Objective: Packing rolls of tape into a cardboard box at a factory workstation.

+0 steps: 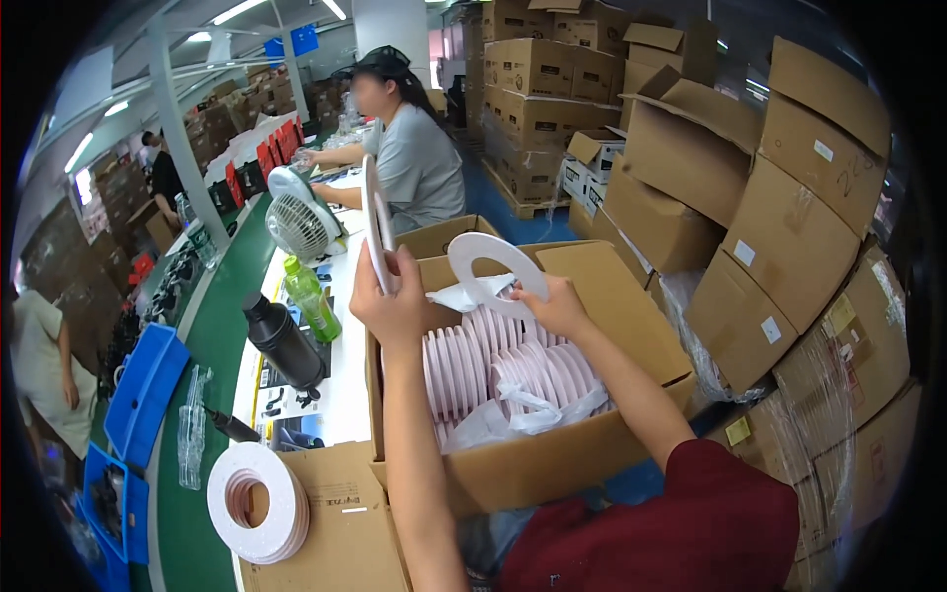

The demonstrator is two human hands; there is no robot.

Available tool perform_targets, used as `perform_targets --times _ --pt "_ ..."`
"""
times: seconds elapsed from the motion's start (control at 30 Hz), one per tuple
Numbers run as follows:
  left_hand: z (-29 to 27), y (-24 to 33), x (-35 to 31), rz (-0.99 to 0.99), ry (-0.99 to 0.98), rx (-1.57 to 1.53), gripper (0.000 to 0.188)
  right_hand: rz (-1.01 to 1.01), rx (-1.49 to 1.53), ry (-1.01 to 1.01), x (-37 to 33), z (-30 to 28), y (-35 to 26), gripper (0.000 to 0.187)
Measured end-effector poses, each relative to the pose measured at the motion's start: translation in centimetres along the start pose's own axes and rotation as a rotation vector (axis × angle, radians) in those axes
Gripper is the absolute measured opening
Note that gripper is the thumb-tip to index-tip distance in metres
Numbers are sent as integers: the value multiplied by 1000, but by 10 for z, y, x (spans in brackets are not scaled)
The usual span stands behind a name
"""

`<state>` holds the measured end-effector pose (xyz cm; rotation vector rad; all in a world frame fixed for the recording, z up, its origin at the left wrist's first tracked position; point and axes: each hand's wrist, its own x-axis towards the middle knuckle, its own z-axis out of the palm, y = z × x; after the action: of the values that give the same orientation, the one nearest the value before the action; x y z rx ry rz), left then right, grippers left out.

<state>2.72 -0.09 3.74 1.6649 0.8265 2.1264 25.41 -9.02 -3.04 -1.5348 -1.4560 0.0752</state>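
Note:
My left hand (387, 301) is closed on a flat white ring (373, 212), held upright and seen nearly edge-on. In my right hand (558, 308) a second white ring (466, 259) is gripped by its lower right rim, its face tilted toward me. Both rings are raised above an open cardboard box (552, 472). Inside it, rows of similar rings (452, 380) stand packed on edge, with a thin plastic bag (541, 418) over part of them. To the left, a stack of white rings (284, 498) lies flat on a piece of cardboard (347, 503).
On the white table left of the box are a black bottle (284, 340), a green bottle (312, 301) and a white fan (299, 219). Blue bins (144, 395) stand beyond the green belt (212, 370). A co-worker (419, 158) sits ahead. Cardboard boxes (784, 257) pile up at right.

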Motion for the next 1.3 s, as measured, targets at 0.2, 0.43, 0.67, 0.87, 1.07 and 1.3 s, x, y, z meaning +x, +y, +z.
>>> perform_targets --times 0.2,0.43,0.67,0.87,1.07,1.3 --pt "14 -11 12 62 -575 156 13 30 137 25 6 -5 1 22" --pt "15 -6 -4 175 -615 201 21 67 117 30 7 -9 -12 21" --pt "12 -7 -3 196 -488 56 24 74 84 -26 10 -10 -6 18" --pt "4 -9 -5 367 -487 108 22 61 56 -22 14 -2 -1 18" --pt "2 -9 -2 399 -625 223 29 14 220 58 13 6 -2 19" --pt "1 -14 2 297 -503 123 14 17 212 -25 13 1 -2 23"
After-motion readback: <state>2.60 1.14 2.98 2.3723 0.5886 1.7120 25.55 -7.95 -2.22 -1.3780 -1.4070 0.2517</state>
